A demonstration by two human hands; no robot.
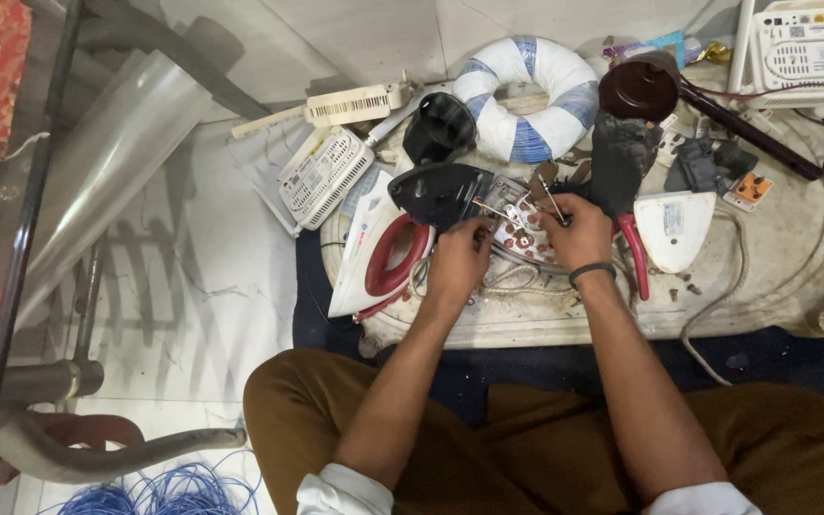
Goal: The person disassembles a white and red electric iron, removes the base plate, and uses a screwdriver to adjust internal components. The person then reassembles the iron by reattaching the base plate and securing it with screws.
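Left hand (458, 259): curled narrow, fingertips pinched on the near-left edge of the opened iron base (517, 229), steadying it.
Right hand (579, 234): fingers closed around a thin metal tool (547, 198) (screwdriver or probe, too slim to tell), tip down among the contacts; dark band on the wrist.
Iron base: dead centre of the work board (813, 267), bare metal with small round terminals showing, just at 12 o'clock from both hands.
Step in hand: by my reading, we're mid-disassembly or mid-repair at the terminals, one hand bracing, the other working the tool.
Next move calls for: a steady brace and a fine, well-aimed tip, since the contacts sit close together.
Black cover (439, 191): lifted off, lying at 10 o'clock, touching the base.
White and red iron shell (379, 253): at 9 o'clock of the left hand, on its side.
Red-handled pliers (633, 250): at 3 o'clock, just beside the right wrist.
Containers: the black cup (439, 126) at 11 o'clock (contents hidden); the striped ring (526, 95) at 12 o'clock holds nothing visible.
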